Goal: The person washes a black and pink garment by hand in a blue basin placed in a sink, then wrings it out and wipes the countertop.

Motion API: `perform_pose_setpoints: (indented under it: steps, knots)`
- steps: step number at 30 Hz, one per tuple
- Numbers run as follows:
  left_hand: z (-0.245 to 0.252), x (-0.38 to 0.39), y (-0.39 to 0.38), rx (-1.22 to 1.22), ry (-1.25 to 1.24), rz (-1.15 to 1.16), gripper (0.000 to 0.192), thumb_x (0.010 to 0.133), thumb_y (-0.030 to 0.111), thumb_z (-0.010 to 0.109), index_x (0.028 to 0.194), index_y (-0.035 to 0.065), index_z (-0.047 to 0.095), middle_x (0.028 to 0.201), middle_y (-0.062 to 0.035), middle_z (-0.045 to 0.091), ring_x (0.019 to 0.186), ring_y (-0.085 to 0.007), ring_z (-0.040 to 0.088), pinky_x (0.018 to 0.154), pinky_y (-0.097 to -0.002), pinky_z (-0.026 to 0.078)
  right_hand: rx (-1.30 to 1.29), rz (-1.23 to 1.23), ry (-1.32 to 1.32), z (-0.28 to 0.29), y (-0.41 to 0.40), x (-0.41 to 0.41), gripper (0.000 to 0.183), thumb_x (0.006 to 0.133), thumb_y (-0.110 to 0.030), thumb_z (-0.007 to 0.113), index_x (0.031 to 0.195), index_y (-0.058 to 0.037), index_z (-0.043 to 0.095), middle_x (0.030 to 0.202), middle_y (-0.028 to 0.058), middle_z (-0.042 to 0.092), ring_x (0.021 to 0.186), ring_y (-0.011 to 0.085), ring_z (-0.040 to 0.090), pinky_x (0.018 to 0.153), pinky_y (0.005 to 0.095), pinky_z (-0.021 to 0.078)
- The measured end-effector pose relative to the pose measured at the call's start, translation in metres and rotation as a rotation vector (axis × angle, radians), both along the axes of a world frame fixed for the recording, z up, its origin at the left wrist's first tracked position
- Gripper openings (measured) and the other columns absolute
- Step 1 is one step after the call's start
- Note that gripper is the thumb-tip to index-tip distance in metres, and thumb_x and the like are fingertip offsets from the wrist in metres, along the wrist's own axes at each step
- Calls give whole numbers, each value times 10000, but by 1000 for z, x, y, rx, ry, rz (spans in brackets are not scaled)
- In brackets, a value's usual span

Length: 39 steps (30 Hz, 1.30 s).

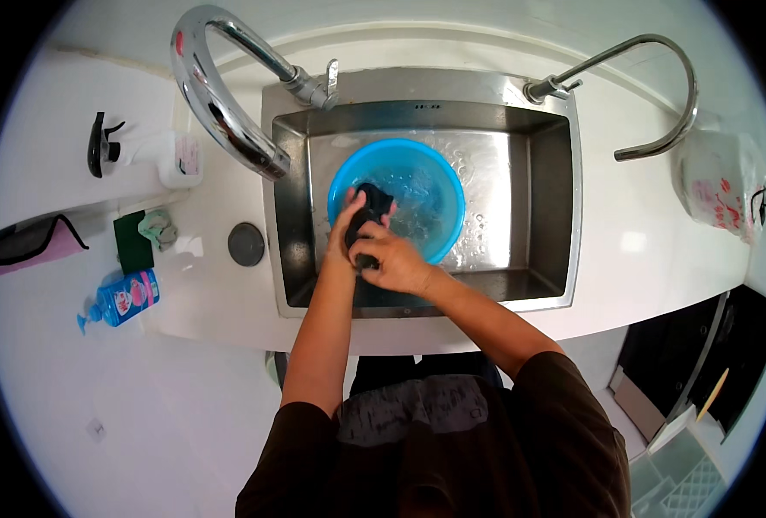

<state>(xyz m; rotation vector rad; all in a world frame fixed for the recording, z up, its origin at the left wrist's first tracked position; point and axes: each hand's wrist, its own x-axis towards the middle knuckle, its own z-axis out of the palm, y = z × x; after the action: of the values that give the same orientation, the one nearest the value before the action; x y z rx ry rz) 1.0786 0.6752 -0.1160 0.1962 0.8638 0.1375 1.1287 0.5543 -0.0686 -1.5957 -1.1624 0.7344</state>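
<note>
A round blue plastic basin with water in it stands in the stainless steel sink. Over its left part, my left hand holds a dark, wet-looking cloth item, with fingers showing on both sides of it. My right hand grips the lower end of the same dark cloth, close to my left wrist and above the basin's near rim. The exact kind of cloth item cannot be told. The water's surface is rippled to the right of both hands.
A chrome faucet arches over the sink's left edge; a thinner tap stands at the back right. Left are a round dark disc, a spray bottle, a blue pump bottle and a green pad. A plastic bag lies right.
</note>
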Motion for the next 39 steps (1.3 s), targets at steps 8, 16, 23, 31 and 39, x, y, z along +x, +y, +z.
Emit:
perform_pose_setpoints:
  steps: [8, 16, 23, 31, 39]
  knots:
    - [-58, -29, -27, -35, -205, 249, 303, 914, 378, 492, 1028, 103, 546, 1002, -74, 578, 862, -227, 575, 706, -329, 501, -23, -209, -325, -13, 28, 2, 154, 767, -264, 628, 769, -111, 614, 856, 80, 568, 777, 265, 596, 635, 387, 498]
    - [-6, -13, -12, 841, 431, -183, 516, 905, 374, 527, 1231, -15, 434, 1111, -184, 566, 981, -286, 581, 864, -379, 468, -369, -330, -446, -88, -6, 68, 235, 786, -239, 645, 1008, -170, 607, 1100, 66, 535, 1046, 272, 526, 755, 411, 480]
    - [-60, 5, -22, 1678, 773, -1335, 663, 823, 119, 576, 1409, 124, 266, 1346, -234, 284, 1153, -403, 410, 926, -422, 425, -520, -163, -687, -113, -5, 61, 589, 731, -164, 678, 1273, -271, 474, 1363, 83, 357, 1290, 306, 295, 1022, 448, 297]
    - [-47, -3, -32, 1046, 579, -301, 586, 851, 323, 580, 1365, 158, 351, 1371, -173, 302, 1225, -350, 363, 975, -456, 359, -358, -594, -164, -122, 5, 46, 503, 741, -174, 672, 1215, -207, 509, 1259, 119, 436, 1186, 343, 386, 960, 437, 371]
    - [-57, -18, -7, -121, -225, -5, 615, 902, 571, 372, 1200, 48, 499, 1120, -134, 564, 1045, -299, 538, 912, -446, 427, 23, -277, 290, -60, 14, -7, 226, 784, -203, 662, 924, -40, 591, 894, 119, 548, 863, 282, 566, 764, 366, 453]
